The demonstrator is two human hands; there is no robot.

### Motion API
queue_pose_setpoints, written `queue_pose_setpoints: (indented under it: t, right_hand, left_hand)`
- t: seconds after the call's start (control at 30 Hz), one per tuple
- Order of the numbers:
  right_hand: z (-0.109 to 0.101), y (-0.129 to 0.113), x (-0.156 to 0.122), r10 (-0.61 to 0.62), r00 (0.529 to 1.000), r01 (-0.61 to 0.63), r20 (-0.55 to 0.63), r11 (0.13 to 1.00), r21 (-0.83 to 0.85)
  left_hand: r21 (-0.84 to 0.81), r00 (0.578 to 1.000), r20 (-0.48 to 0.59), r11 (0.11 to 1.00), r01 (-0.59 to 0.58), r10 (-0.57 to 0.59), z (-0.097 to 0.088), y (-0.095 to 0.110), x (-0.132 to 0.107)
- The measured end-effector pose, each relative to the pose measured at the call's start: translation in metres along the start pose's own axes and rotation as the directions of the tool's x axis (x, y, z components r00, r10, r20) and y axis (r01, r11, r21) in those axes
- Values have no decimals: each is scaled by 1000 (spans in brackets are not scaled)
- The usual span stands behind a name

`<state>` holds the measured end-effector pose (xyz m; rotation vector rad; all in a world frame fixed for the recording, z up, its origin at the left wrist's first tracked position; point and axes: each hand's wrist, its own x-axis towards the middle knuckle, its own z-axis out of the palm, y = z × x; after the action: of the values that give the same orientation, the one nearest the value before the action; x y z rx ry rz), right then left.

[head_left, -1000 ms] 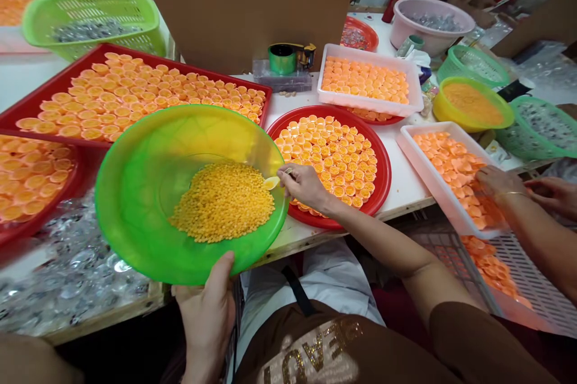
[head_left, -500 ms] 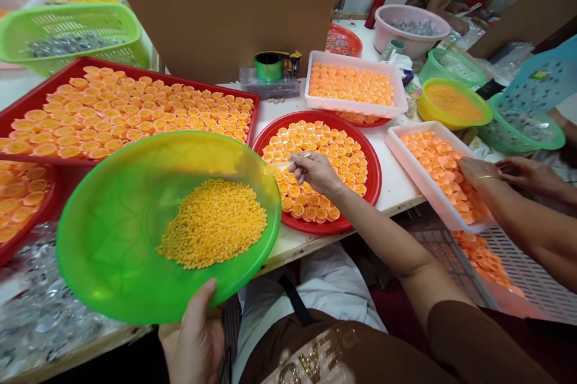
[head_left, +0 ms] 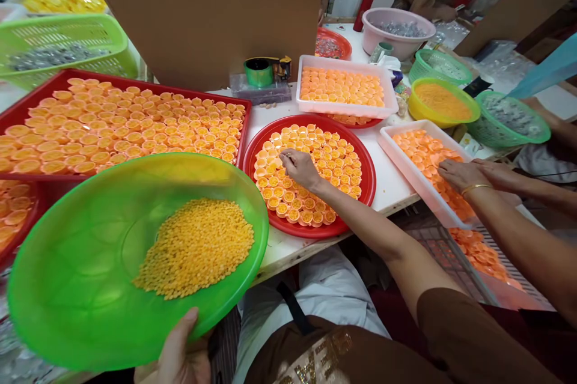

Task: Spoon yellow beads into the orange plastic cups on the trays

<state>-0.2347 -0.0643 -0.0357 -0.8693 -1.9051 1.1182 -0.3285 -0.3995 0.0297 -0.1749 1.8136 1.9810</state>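
My left hand [head_left: 180, 351] grips the near rim of a green plastic bowl [head_left: 81, 276] that holds a heap of small yellow beads [head_left: 196, 247]. The bowl is off the table, tilted toward me. My right hand [head_left: 301, 169] is over the round red tray [head_left: 367, 176] of small orange cups [head_left: 336, 158], fingers pinched on a thin small spoon whose tip points at the cups on the tray's left side.
A long red tray [head_left: 27, 104] of orange cups lies at the left. White trays [head_left: 390, 104] of cups, a yellow bowl [head_left: 444, 104], green baskets [head_left: 514, 119] and a pink basin [head_left: 396, 32] stand beyond. A co-worker's hands [head_left: 469, 173] work at the right white tray. A cardboard wall [head_left: 202, 11] stands behind.
My right hand has gone from the bowl's rim, where the spoon carried a bead, across to the red tray's cups. The green bowl has dropped lower and to the left.
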Motion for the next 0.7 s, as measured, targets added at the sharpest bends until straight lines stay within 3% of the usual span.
queue_pose_setpoints:
  t: [0.07, 0.13, 0.23, 0.3, 0.43, 0.5, 0.57, 0.7]
  right_hand:
    - [-5, -2, 0, 62, 997, -57, -49, 994, 89]
    - [-12, -8, 0, 221, 973, -196, -64, 944, 267]
    - [-16, -27, -8, 388, 920, -368, 52, 811, 456]
    - [-11, -43, -19, 364, 919, -391, 149, 803, 449]
    - [17, -65, -49, 138, 964, -190, 229, 956, 223]
    - [32, -67, -63, 112, 954, -159, 280, 975, 152]
    - [43, -66, -71, 206, 915, -278, 347, 945, 174]
    - [46, -61, -74, 368, 842, -505, 394, 794, 338]
  left_hand:
    - [-4, 1000, 20, 1000, -2, 2, 1, -1, 0]
    - [-10, 999, 33, 1000, -1, 1, 2, -2, 0]
    - [-22, 999, 51, 1000, 0, 1, 6, -4, -1]
    - [-25, 998, 68, 1000, -10, 12, 9, -5, -3]
    - [-43, 994, 97, 998, -38, 42, 17, -7, -7]
    - [-50, 994, 92, 998, -47, 52, 20, -9, -9]
    - [-48, 994, 84, 997, -63, 67, 22, -11, -9]
    - [-57, 995, 78, 997, -56, 61, 23, -11, -9]
